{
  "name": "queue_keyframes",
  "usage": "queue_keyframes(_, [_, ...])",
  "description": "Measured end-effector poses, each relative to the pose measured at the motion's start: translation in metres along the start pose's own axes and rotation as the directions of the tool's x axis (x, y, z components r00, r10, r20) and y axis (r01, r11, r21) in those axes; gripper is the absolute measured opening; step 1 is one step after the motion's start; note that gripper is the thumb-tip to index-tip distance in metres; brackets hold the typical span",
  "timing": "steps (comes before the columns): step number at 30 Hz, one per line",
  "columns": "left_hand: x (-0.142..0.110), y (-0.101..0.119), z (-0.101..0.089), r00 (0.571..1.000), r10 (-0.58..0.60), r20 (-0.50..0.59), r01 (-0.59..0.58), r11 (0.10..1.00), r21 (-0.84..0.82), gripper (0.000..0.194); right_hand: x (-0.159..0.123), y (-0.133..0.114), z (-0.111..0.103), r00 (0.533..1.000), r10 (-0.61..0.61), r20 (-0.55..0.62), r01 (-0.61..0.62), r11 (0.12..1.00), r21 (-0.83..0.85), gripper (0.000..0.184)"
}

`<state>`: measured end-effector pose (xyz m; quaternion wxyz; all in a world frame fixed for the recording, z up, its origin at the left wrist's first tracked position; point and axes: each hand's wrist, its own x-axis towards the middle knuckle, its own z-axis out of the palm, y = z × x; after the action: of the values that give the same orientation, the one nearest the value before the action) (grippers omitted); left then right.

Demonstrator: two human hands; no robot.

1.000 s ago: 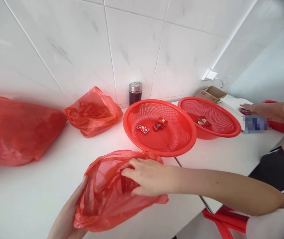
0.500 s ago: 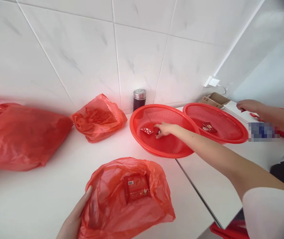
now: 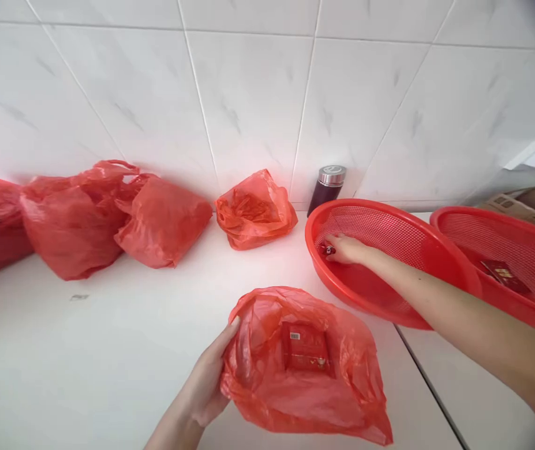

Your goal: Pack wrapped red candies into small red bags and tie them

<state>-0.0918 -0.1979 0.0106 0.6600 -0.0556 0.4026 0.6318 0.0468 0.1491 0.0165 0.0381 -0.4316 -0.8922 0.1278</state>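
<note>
Red plastic forms three filled bags (image 3: pixel 77 231), standing on the white bench (image 3: pixel 117 362) left of the held bag (image 3: pixel 307 400) and farther back. Behind the held bag, slightly to its left, lies a smaller open bag (image 3: pixel 254 215). At the held bag's left edge, the left hand (image 3: pixel 209 377) pinches the film under its thumb; its other fingers are mostly hidden. Inside the held bag is a flat red packet (image 3: pixel 307 350) with a barcode. Behind the held bag, to the right, are a dark bottle (image 3: pixel 327 187) and a red mesh basin (image 3: pixel 408 237). Within this basin, the right hand (image 3: pixel 347 249) has curled fingers at a small wrapper (image 3: pixel 329 249); whether they pinch it, I cannot tell. Farthest right of the held bag are a second basin (image 3: pixel 525 250) and a cardboard box (image 3: pixel 525 212).
</note>
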Motion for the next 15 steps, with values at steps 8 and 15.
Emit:
queue_keyframes(8, [-0.010,0.007,-0.004,0.984,0.167,0.062,-0.174,0.975,0.141,0.039,-0.008,-0.005,-0.044,0.984,-0.005,0.179,0.037,0.983,-0.181,0.029])
queue_keyframes(15, [-0.011,0.004,0.004,0.985,0.173,0.014,-0.172,0.958,0.228,0.049,-0.015,-0.012,-0.032,0.979,0.002,0.204,0.044,0.973,-0.225,0.033])
